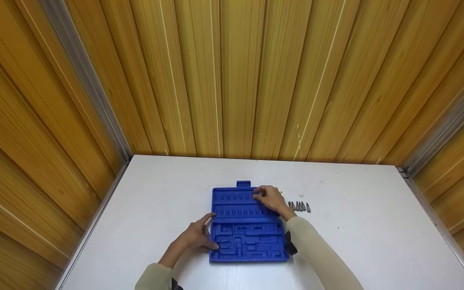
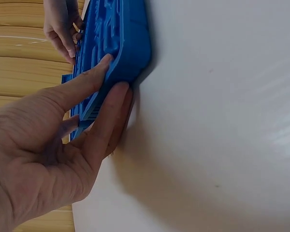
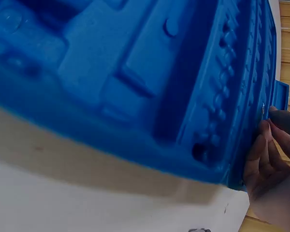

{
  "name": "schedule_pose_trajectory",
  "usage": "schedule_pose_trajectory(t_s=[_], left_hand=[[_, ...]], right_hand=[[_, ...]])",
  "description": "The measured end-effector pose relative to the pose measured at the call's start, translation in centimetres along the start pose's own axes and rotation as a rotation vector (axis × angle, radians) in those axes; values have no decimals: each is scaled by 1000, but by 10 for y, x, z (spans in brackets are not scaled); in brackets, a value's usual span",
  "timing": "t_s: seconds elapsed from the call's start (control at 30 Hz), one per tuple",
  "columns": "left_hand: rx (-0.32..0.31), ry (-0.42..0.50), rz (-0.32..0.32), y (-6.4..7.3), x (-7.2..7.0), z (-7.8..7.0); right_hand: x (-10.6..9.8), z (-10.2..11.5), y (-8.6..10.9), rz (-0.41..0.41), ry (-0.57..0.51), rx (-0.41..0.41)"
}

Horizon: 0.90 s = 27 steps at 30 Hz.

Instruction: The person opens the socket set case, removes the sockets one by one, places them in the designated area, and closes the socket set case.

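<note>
An unfolded blue plastic tool case [image 1: 252,240], with moulded recesses in its near half and rows of small slots in its far half, lies on the white table. My left hand [image 1: 195,235] grips its left side, thumb [image 2: 84,82] on the rim and fingers against the outer wall. Over the right end of the far half, my right hand [image 1: 273,199] pinches a small metal bit [image 3: 263,109] at the slots; the fingers hide most of it. Several dark pointed bits [image 1: 300,206] lie in a row on the table, right of that hand.
The white table [image 1: 167,185] meets a yellow wood-patterned panel wall [image 1: 240,80] at the back, with more panels at both sides. A latch tab [image 1: 243,183] sticks out from the case's far edge. A black band [image 1: 291,244] circles the right wrist.
</note>
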State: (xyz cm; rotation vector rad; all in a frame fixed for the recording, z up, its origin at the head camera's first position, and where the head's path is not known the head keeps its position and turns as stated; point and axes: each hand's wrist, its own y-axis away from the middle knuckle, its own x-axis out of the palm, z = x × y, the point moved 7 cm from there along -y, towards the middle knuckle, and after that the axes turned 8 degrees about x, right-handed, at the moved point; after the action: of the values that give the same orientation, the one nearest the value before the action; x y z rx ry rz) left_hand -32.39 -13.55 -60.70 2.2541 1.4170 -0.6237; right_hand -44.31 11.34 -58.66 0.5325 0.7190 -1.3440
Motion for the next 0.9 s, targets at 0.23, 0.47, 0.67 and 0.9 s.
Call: schedule_pose_trajectory(t_s=[0.23,0.47,0.67,0.9], left_hand=[[16,18,7,0,0,0],[30,24,19,-1,-1,2],[19,37,31,-3,-1,2],[-2,14,38,-2,-1,2]], right_hand=[[3,-8,-5,-33,72,100],[7,-4,-8,43,145,115],[5,-2,-6,6,114,118],[3,-3,-2,-45,89,146]])
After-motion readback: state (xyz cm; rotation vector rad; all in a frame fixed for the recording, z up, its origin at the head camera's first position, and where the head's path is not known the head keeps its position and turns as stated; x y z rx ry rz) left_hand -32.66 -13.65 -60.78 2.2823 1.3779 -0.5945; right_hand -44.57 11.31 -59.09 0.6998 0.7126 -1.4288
